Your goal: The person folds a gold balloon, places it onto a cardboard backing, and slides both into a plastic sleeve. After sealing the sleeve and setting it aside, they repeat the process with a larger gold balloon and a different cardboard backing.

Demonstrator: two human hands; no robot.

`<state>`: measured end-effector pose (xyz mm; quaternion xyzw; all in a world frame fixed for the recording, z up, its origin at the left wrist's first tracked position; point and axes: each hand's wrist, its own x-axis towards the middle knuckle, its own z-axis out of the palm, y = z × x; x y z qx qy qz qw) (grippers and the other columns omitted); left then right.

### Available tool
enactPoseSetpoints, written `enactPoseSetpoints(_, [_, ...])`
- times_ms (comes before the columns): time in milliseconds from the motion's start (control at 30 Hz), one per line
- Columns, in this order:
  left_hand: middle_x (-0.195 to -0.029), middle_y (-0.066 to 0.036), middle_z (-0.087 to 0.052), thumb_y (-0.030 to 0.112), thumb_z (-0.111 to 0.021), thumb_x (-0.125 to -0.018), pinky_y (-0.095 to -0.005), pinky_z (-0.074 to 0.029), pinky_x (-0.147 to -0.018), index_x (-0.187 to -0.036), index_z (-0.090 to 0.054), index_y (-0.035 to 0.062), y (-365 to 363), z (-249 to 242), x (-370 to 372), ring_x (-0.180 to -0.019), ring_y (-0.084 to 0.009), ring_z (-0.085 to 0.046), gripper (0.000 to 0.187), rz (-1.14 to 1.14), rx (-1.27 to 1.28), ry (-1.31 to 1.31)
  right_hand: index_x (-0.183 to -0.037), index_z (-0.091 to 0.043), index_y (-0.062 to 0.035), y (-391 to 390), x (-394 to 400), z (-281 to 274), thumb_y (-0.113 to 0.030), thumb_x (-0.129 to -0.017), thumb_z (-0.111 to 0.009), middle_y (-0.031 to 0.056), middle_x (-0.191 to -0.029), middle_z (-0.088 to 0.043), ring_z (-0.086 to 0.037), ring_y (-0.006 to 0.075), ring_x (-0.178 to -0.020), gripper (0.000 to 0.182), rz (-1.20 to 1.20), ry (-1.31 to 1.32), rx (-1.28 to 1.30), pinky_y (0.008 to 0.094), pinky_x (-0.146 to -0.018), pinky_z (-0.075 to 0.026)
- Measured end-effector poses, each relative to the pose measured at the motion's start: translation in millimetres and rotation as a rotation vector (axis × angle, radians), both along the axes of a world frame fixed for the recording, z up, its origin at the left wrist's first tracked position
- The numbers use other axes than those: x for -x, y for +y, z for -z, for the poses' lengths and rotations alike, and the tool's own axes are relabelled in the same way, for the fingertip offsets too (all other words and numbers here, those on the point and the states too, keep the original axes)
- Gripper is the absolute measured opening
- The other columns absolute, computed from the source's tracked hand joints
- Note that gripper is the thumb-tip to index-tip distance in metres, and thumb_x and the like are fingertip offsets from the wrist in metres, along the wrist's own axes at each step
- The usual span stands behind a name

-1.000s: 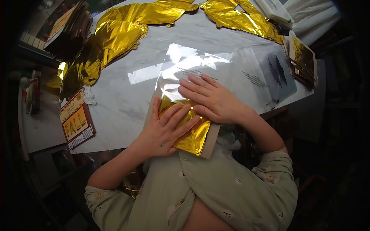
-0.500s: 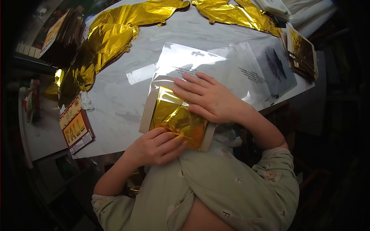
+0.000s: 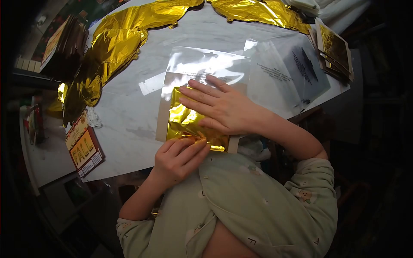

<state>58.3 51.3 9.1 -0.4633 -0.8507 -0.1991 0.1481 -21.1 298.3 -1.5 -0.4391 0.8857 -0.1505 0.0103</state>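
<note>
A clear plastic bag [image 3: 176, 64] with small black print lies on the marble-look table [image 3: 124, 112] in front of my body. In its lower part sit a brown card [image 3: 164, 112] and a folded gold foil piece [image 3: 183, 118]. My right hand [image 3: 223, 107] rests flat across the bag and the foil, its fingers spread. At the near edge of the foil is my left hand [image 3: 180, 157], fingers bent and pressed together; what is under its fingertips is partly hidden.
Gold foil shapes [image 3: 116, 51] curve along the left and far edges. More clear bags [image 3: 275, 73] lie to the right. Stacks of cards stand at the far left [image 3: 60, 47] and right [image 3: 333, 47]. A FALL card [image 3: 84, 150] lies at the near left.
The bag with the card and foil has shifted up and straightened. The foil lies further inside, and my left hand has moved slightly up along its near edge.
</note>
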Motion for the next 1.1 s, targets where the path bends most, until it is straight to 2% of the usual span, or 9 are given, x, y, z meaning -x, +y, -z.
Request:
enactPoseSetpoints(200, [-0.118,0.002,-0.073,0.018,-0.073,-0.083,-0.0350,-0.048,-0.085,-0.114,-0.079,0.0158,18.2,-0.3,6.8,-0.102,-0.0156,-0.065,0.032,-0.084,0.035,0.007,-0.166,-0.037,-0.0137,-1.1,-2.1,-2.8,-0.041,-0.111,-0.042,0.0104,-0.174,-0.031,-0.024,0.0296,-0.162,0.062,-0.028,-0.114,0.082,0.0510,-0.133,-0.014])
enactPoseSetpoints(333, [-0.105,0.005,-0.067,0.017,-0.073,-0.082,-0.0355,-0.045,-0.079,-0.112,-0.079,0.0169,27.0,4.1,15.5,-0.092,-0.0158,-0.062,0.031,-0.137,-0.016,0.042,-0.163,-0.043,-0.0131,-1.3,-2.1,-4.5,-0.038,-0.112,-0.034,0.0094,-0.174,-0.030,-0.022,0.0297,-0.163,0.057,-0.053,-0.173,0.094,0.0492,-0.134,-0.012])
enactPoseSetpoints(400, [-0.095,0.004,-0.063,0.016,-0.075,-0.075,-0.0372,-0.045,-0.079,-0.103,-0.081,0.0203,30.3,8.2,18.4,-0.088,-0.0180,-0.063,0.030,-0.185,-0.041,0.068,-0.163,-0.043,-0.0127,-0.1,-0.2,-0.4,-0.038,-0.113,-0.032,0.0094,-0.174,-0.030,-0.022,0.0297,-0.163,0.057,-0.064,-0.183,0.126,0.0491,-0.134,-0.012])
enactPoseSetpoints(667, [-0.100,0.002,-0.066,0.016,-0.079,-0.080,-0.0376,-0.048,-0.081,-0.099,-0.077,0.0140,32.9,9.3,27.1,-0.090,-0.0189,-0.063,0.019,-0.288,-0.155,-0.001,-0.161,-0.045,-0.0091,2.2,3.8,-10.2,-0.039,-0.114,-0.028,0.0105,-0.174,-0.031,-0.021,0.0310,-0.163,0.058,-0.121,-0.244,0.143,0.0497,-0.133,-0.012])
enactPoseSetpoints(767, [-0.101,0.000,-0.068,0.014,-0.083,-0.080,-0.0382,-0.050,-0.082,-0.103,-0.078,0.0128,33.7,7.1,24.4,-0.091,-0.0215,-0.065,0.024,-0.304,-0.213,-0.081,-0.159,-0.047,-0.0071,4.7,12.1,-24.2,-0.036,-0.114,-0.036,0.0144,-0.170,-0.038,-0.030,0.0341,-0.159,0.054,-0.163,-0.361,0.201,0.0503,-0.131,-0.020])
enactPoseSetpoints(833, [-0.102,-0.002,-0.070,0.013,-0.087,-0.079,-0.0381,-0.051,-0.080,-0.106,-0.080,0.0126,31.5,5.7,20.6,-0.091,-0.0232,-0.066,0.028,-0.315,-0.229,-0.154,-0.156,-0.048,-0.0051,6.0,24.0,-36.7,-0.031,-0.112,-0.045,0.0183,-0.164,-0.044,-0.042,0.0365,-0.151,0.051,-0.060,-0.465,0.257,0.0484,-0.125,-0.032])
enactPoseSetpoints(867, [-0.102,-0.002,-0.070,0.012,-0.086,-0.079,-0.0376,-0.051,-0.079,-0.108,-0.080,0.0126,29.8,4.1,19.8,-0.090,-0.0236,-0.066,0.029,-0.305,-0.219,-0.166,-0.151,-0.052,-0.0034,2.8,31.0,-36.4,-0.028,-0.110,-0.053,0.0205,-0.153,-0.054,-0.052,0.0385,-0.139,0.048,0.046,-0.448,0.291,0.0465,-0.117,-0.042])
enactPoseSetpoints(967, [-0.101,-0.003,-0.070,0.011,-0.086,-0.080,-0.0375,-0.051,-0.077,-0.111,-0.081,0.0128,24.6,-0.6,12.2,-0.089,-0.0240,-0.067,0.031,-0.282,-0.202,-0.193,-0.142,-0.057,-0.0023,-10.8,63.2,-34.1,-0.027,-0.104,-0.063,0.0207,-0.133,-0.064,-0.060,0.0376,-0.125,0.046,0.279,-0.152,0.306,0.0448,-0.108,-0.049])
enactPoseSetpoints(1100, [-0.097,-0.002,-0.069,0.010,-0.087,-0.080,-0.0376,-0.051,-0.075,-0.109,-0.081,0.0128,17.0,0.3,-0.2,-0.085,-0.0232,-0.067,0.030,-0.280,-0.219,-0.219,-0.137,-0.059,-0.0020,-35.0,101.1,-26.7,-0.029,-0.101,-0.069,0.0175,-0.122,-0.069,-0.067,0.0327,-0.110,0.047,0.327,-0.236,0.173,0.0420,-0.096,-0.054])
